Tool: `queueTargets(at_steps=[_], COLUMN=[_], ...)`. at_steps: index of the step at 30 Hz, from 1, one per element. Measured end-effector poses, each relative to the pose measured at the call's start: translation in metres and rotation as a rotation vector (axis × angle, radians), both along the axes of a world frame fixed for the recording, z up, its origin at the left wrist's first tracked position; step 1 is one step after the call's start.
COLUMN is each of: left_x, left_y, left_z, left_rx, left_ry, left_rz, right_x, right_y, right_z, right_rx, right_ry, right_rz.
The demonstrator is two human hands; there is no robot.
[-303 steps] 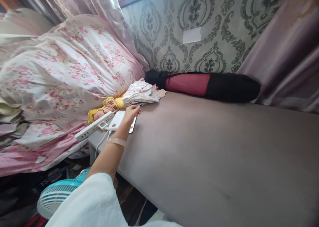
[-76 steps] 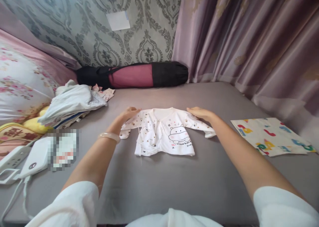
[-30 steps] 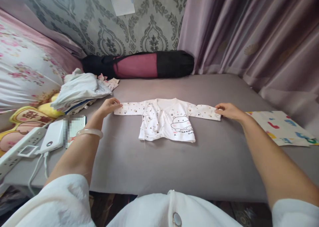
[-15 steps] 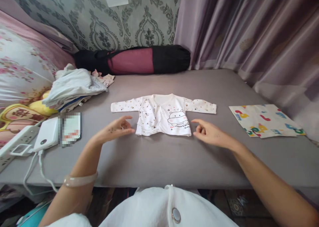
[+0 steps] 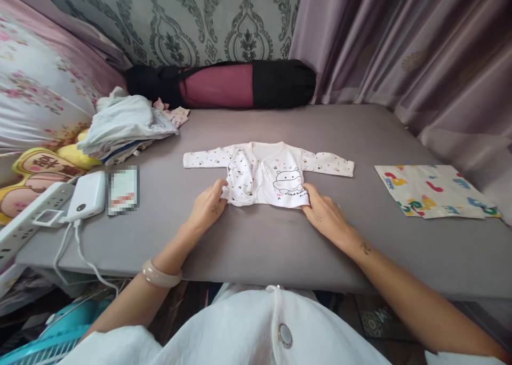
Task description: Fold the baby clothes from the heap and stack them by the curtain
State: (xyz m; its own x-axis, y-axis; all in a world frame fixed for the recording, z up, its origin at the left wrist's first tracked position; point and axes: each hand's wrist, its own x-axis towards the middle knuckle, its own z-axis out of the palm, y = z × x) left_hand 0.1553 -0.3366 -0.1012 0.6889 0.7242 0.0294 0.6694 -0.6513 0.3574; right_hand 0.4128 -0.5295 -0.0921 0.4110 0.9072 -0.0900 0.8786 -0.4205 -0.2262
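Note:
A small white baby shirt (image 5: 260,175) lies flat on the grey-covered surface, its long sleeves spread to both sides. Small prints dot it, and a hippo drawing with lettering fills the right front. My left hand (image 5: 208,204) pinches the lower left corner of the hem, with the thumb on top. At the lower right corner, my right hand (image 5: 324,213) grips the hem between thumb and fingers. The fingertips of both hands are partly hidden beneath the cloth.
To the right lies a folded cloth (image 5: 436,190) with colourful prints. A pile of folded clothes (image 5: 126,122), a phone-like blurred item (image 5: 123,190), a white power bank (image 5: 86,195) with cables and a power strip (image 5: 34,221) are on the left. A long black and maroon bag (image 5: 218,85) lies along the wall.
Both hands have moved in from beside the shirt and taken hold of its lower corners. The whole view has shifted slightly.

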Motion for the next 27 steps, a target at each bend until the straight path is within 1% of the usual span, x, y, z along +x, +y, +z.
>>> queueTargets(at_steps=[4,7,9,11,13,14,16,18,19,21,23,25,27], left_x=[-0.005,-0.005,-0.008,-0.016,-0.024,-0.026,-0.025,-0.012,-0.001,0.022,0.044,0.059,0.064], left_y=[0.002,0.003,0.007,0.013,0.017,0.017,0.011,-0.002,-0.010,-0.025,-0.036,-0.042,-0.041], left_z=[0.004,0.003,0.003,0.006,0.013,0.017,0.027,0.035,0.036,0.036,0.032,0.026,0.021], left_rx=[0.054,0.067,0.051,-0.004,-0.051,-0.053,-0.033,-0.037,-0.056,-0.103,-0.084,-0.038,0.003], left_ry=[0.088,0.149,0.169,0.148,0.077,0.028,-0.070,-0.138,-0.150,-0.130,-0.058,0.023,0.081], left_rz=[-0.050,-0.066,-0.075,-0.136,-0.213,-0.233,-0.218,-0.185,-0.192,-0.261,-0.291,-0.233,-0.158], right_x=[0.001,-0.001,0.000,0.005,0.013,0.016,0.017,0.011,0.005,-0.011,-0.027,-0.040,-0.049], right_y=[-0.001,0.000,-0.001,-0.007,-0.015,-0.018,-0.019,-0.010,-0.002,0.021,0.044,0.063,0.074], right_z=[0.006,0.011,0.013,0.016,0.024,0.030,0.043,0.055,0.058,0.058,0.050,0.039,0.029], right_rx=[-0.023,-0.049,-0.055,-0.058,-0.071,-0.078,-0.066,-0.021,0.002,0.041,0.054,0.036,0.012], right_ry=[-0.012,-0.025,-0.019,0.024,0.095,0.128,0.154,0.153,0.157,0.185,0.200,0.191,0.161], right_rz=[0.034,0.024,0.024,0.046,0.085,0.104,0.105,0.081,0.081,0.157,0.244,0.273,0.279])
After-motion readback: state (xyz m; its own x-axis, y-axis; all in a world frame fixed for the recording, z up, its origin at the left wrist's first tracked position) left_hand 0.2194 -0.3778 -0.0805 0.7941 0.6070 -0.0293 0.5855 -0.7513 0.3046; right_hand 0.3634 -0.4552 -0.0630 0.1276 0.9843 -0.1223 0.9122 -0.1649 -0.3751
